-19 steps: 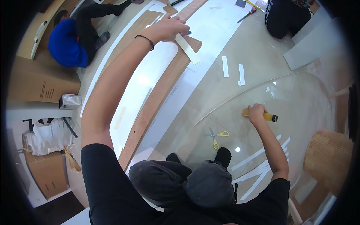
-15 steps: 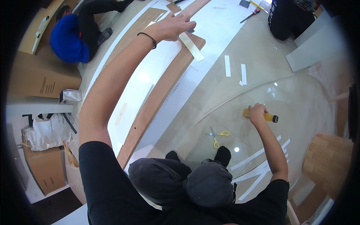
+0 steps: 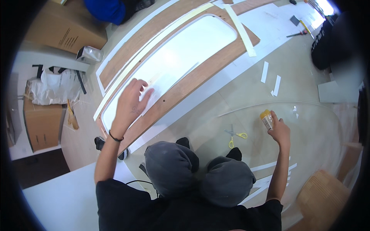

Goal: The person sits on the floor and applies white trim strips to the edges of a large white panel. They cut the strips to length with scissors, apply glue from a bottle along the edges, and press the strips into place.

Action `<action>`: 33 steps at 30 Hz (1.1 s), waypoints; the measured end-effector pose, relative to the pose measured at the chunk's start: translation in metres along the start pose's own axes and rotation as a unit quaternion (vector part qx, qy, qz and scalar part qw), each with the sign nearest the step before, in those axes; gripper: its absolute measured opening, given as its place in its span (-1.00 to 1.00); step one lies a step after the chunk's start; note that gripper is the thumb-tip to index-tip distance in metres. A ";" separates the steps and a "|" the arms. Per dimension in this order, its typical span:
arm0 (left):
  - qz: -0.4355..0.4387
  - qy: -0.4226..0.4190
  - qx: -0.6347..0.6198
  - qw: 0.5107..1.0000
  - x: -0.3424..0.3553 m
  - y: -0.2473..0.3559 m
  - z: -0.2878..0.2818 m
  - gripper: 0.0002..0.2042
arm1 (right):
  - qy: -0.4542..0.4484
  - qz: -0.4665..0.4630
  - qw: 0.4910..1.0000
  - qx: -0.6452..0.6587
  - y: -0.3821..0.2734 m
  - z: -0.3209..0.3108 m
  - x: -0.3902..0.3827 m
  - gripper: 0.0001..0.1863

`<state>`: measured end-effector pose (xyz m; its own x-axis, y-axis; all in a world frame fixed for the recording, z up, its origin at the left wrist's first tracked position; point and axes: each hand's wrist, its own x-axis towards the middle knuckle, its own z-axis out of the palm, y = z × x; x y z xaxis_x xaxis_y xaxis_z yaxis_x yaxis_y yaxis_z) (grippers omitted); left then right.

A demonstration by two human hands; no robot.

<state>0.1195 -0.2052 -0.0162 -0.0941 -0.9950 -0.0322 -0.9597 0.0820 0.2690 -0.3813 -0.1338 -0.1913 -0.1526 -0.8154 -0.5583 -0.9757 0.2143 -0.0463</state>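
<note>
My left hand (image 3: 133, 104) is open, its fingers curved and apart, over the near part of a white rounded-end panel (image 3: 181, 46) framed by a wooden board (image 3: 196, 77); whether it touches, I cannot tell. A pale strip (image 3: 241, 32) lies across the board's far end, another (image 3: 154, 42) along its far side. My right hand (image 3: 278, 129) is closed on a yellow-topped bottle (image 3: 266, 119) over the floor. Yellow-handled scissors (image 3: 236, 134) lie open on the floor near my feet, with white strips (image 3: 277, 82) beyond and more at the lower right.
A person in blue (image 3: 106, 7) is at the upper left, another in dark clothing (image 3: 323, 50) at the upper right. Cardboard boxes (image 3: 48, 27), a plastic bag (image 3: 54, 88) and a white board (image 3: 63, 200) are at left. A wooden piece (image 3: 320, 196) is lower right.
My left hand has left the pale strip at the far end and moved down over the panel, fingers apart. My right hand has turned the bottle more upright. The view has shifted.
</note>
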 end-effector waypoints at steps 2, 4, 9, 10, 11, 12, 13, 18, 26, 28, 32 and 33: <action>-0.019 0.009 -0.009 1.000 -0.022 -0.003 0.010 -0.74 | 0.042 -0.029 0.996 0.070 -0.013 -0.012 -0.005 0.04; -0.034 0.010 0.011 0.999 -0.033 -0.004 0.019 -0.70 | 0.111 -0.094 0.975 0.166 -0.024 -0.023 -0.005 0.03; -0.037 0.029 -0.079 0.996 -0.037 -0.017 0.027 -0.78 | 0.126 -0.127 0.896 0.407 -0.049 -0.059 -0.001 -0.04; -0.025 0.040 -0.092 0.995 -0.036 -0.019 0.028 -0.79 | 0.132 -0.128 0.897 0.402 -0.054 -0.068 -0.003 -0.06; -0.021 0.053 -0.086 0.995 -0.035 -0.021 0.027 -0.80 | 0.133 -0.124 0.895 0.408 -0.060 -0.076 -0.006 -0.07; -0.014 0.070 -0.084 0.994 -0.035 -0.022 0.027 -0.81 | 0.132 -0.136 0.883 0.429 -0.065 -0.084 -0.010 -0.08; -0.020 0.077 -0.080 0.994 -0.035 -0.023 0.027 -0.82 | 0.143 -0.123 0.890 0.415 -0.070 -0.090 -0.013 -0.09; -0.081 0.089 -0.276 0.954 -0.043 -0.018 0.034 -0.83 | 0.161 -0.158 0.871 0.437 -0.092 -0.106 -0.027 -0.16; -0.025 0.175 -0.323 0.930 -0.048 -0.015 0.053 -0.86 | 0.179 -0.236 0.835 0.463 -0.127 -0.129 -0.040 -0.34; 0.020 0.210 -0.266 0.941 -0.050 -0.014 0.056 -0.89 | 0.165 -0.246 0.832 0.468 -0.137 -0.135 -0.042 -0.34; 0.099 0.225 -0.164 0.955 -0.054 -0.015 0.062 -0.86 | 0.163 -0.261 0.818 0.485 -0.159 -0.138 -0.044 -0.35; 0.139 0.246 -0.088 0.955 -0.055 -0.015 0.064 -0.84 | 0.172 -0.268 0.812 0.489 -0.165 -0.137 -0.044 -0.36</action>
<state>0.1221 -0.1477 -0.0798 -0.1612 -0.8454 0.5093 -0.8518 0.3798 0.3609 -0.2355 -0.2067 -0.0453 0.0528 -0.9985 0.0157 -0.3515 -0.0333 -0.9356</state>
